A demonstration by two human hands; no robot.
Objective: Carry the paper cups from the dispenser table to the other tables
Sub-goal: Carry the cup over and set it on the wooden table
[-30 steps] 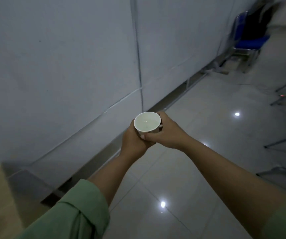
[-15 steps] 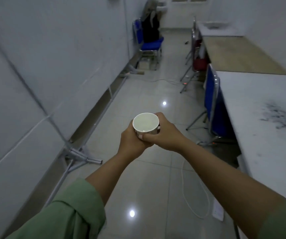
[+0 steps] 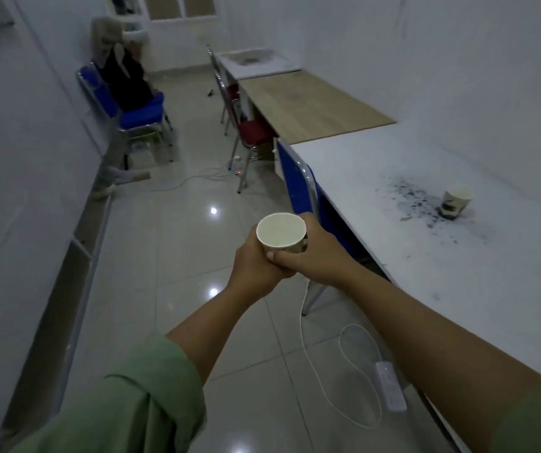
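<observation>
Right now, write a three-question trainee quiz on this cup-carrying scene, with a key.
1. True or false: the carried paper cup is held by the left hand and right hand together.
2. Where does the second paper cup stand?
A. on the wooden table
B. on the white table, among dark smudges
C. on the floor
3. Fill in: the chair tucked against the white table is ____.

Key: 1 true; 2 B; 3 blue
</observation>
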